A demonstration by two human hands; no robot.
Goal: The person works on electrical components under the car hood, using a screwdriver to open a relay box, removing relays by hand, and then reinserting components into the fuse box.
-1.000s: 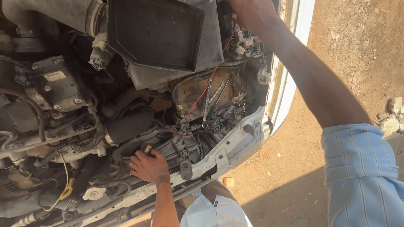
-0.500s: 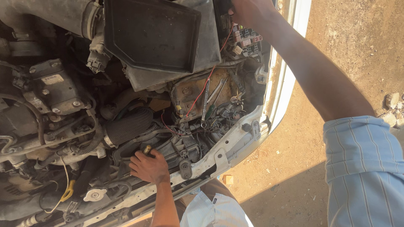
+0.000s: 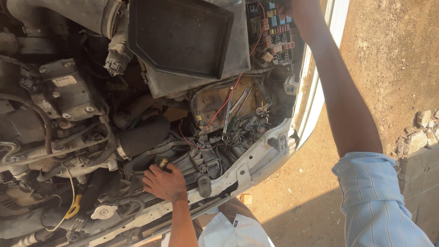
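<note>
— Two hands busy. My left hand (image 3: 165, 183) is closed round a yellow-topped tool (image 3: 163, 163), low behind the white front rail (image 3: 256, 160).

— And the right hand (image 3: 297, 9)?

— At the fuse box (image 3: 274, 32), where I'd say I'm probing. I can't tell its grip. Any next move needs care among loose wires (image 3: 224, 105).

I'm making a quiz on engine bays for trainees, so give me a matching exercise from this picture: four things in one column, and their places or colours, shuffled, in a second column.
Things:
1. Fuse box
2. Dipstick handle
3. Spanners
4. Ribbed hose

Places or colours:
A. Yellow loop, low on the left side
B. Black, just above the left hand
C. Top of the picture, with coloured blocks, beside the right hand
D. Lying on the rusty tray in the middle

Pairs: 1-C, 2-A, 3-D, 4-B
</note>
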